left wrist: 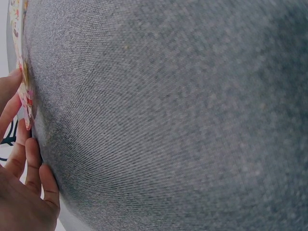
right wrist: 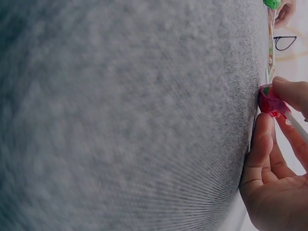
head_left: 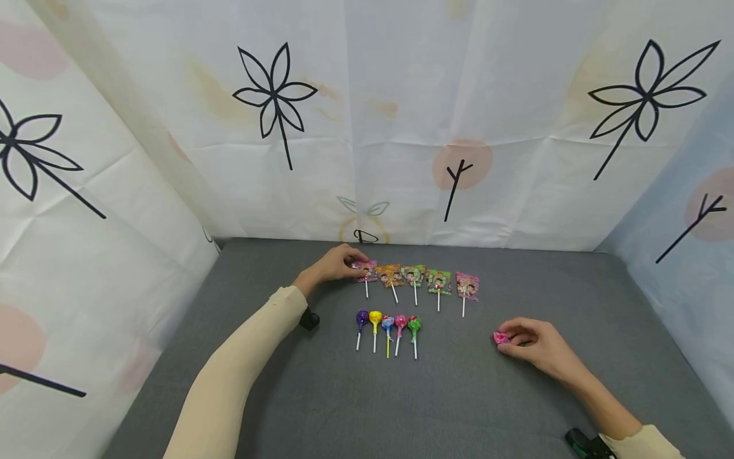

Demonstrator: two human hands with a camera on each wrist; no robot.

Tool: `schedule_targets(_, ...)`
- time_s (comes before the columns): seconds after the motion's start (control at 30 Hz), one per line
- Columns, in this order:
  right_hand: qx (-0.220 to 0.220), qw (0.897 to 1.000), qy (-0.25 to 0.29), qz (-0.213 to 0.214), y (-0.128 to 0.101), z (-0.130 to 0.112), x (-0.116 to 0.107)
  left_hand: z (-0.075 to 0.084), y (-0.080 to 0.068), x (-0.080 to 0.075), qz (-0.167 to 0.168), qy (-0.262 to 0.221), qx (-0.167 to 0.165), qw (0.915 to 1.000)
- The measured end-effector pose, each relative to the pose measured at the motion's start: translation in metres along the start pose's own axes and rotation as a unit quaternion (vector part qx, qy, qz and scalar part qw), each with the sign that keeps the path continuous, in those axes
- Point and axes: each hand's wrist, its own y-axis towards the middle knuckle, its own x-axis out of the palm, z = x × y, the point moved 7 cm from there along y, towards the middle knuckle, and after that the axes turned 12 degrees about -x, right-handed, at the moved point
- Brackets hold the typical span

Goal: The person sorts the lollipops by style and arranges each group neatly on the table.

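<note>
The left hand (head_left: 335, 263) reaches to the upper middle of the head view, its fingertips curled onto the pink flat-packed lollipop (head_left: 365, 270) at the left end of a row of five such packets. The left wrist view shows that packet's edge (left wrist: 24, 91) at the far left of the frame, with fingers (left wrist: 9, 94) pressed against it. To its right in the row lie an orange packet (head_left: 391, 275), two green packets (head_left: 414, 275) (head_left: 438, 281) and another pink packet (head_left: 467, 285), each with a white stick pointing toward the camera.

Below that row, five round lollipops (head_left: 387, 322) sit side by side near the centre: purple, yellow, blue-red, pink, green.

The right hand (head_left: 536, 344), lower right of centre, pinches a pink round lollipop (head_left: 501, 338) against the grey fabric surface (head_left: 459, 395). In the right wrist view, thumb and fingers (right wrist: 262, 144) close around the pink wrapper (right wrist: 270, 100), its white stick running back through the hand.
</note>
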Motion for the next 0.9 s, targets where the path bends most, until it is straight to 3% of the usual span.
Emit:
schedule_targets(0.5, 0.025, 0.999, 0.037, 0.008, 0.002, 0.001, 0.0, 0.001, -0.002, -0.002, 0.002, 0.004, 0.0, 1.0)
schedule_targets(0.9, 0.018, 0.997, 0.074, 0.0, 0.011, -0.008, 0.011, 0.001, 0.0, -0.001, 0.002, 0.001, 0.004, 1.0)
